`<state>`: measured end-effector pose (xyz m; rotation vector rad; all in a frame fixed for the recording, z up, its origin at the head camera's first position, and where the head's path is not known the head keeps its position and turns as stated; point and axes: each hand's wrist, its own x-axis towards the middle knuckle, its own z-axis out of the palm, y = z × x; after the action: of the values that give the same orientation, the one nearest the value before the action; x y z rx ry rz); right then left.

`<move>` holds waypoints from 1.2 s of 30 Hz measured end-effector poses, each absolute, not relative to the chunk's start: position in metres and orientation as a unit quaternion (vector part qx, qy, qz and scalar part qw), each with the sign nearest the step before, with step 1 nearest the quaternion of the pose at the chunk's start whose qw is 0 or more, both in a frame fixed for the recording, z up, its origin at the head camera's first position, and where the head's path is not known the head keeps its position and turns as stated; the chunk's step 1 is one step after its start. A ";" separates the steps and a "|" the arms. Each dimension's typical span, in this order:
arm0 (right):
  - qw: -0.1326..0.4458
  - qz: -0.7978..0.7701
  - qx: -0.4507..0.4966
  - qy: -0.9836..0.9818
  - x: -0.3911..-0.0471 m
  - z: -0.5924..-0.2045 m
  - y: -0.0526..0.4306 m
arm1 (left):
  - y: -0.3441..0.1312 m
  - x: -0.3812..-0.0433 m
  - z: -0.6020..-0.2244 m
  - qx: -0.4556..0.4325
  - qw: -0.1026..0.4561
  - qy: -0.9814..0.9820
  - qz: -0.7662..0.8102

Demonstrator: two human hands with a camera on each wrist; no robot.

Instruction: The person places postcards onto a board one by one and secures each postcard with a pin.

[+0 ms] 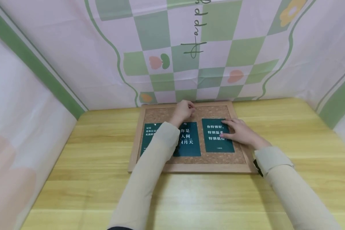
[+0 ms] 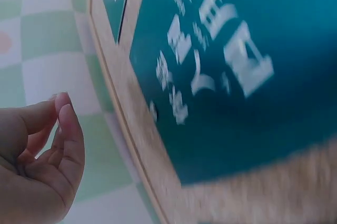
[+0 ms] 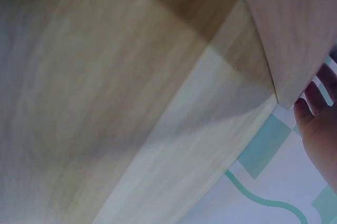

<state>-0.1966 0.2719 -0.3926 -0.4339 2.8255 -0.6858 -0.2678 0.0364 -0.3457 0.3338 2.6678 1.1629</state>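
Observation:
Three dark green cards with white writing lie in a row on a corkboard [image 1: 215,158] with a pale wooden frame. My left hand [image 1: 184,112] is over the board's far edge, above the middle card [image 1: 191,148]. In the left wrist view its thumb and fingertips [image 2: 64,100] meet in a pinch; no object shows between them. A small pin [image 2: 154,110] sits at the middle card's top, and another pin [image 1: 155,124] at the left card's [image 1: 147,140]. Fairly straight fingers of my right hand [image 1: 241,132] rest on the right card [image 1: 218,145]. My left sleeve covers part of two cards.
The board lies on a light wood-grain table [image 1: 89,179], its far side close to a hanging cloth [image 1: 184,32] with green and white checks. More cloth hangs at the left and right. A dark band [image 1: 257,167] shows at my right cuff.

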 end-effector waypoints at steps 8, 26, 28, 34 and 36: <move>0.101 -0.233 -0.143 0.957 -0.197 -0.392 0.273 | 0.064 -0.262 -0.356 0.092 0.099 0.909 0.394; 0.092 -0.231 -0.147 0.957 -0.196 -0.394 0.270 | 0.108 -0.256 -0.389 -0.042 0.150 0.832 0.533; 0.091 -0.231 -0.147 0.958 -0.196 -0.394 0.270 | 0.109 -0.256 -0.391 -0.047 0.152 0.824 0.544; 0.090 -0.231 -0.146 0.958 -0.195 -0.394 0.271 | 0.110 -0.258 -0.392 -0.046 0.155 0.824 0.542; 0.090 -0.231 -0.146 0.958 -0.195 -0.394 0.271 | 0.110 -0.258 -0.392 -0.040 0.156 0.830 0.534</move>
<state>-0.1953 0.2712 -0.3939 -0.4354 2.8482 -0.6882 -0.2582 0.1103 -0.3919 -0.1131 2.3780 1.5280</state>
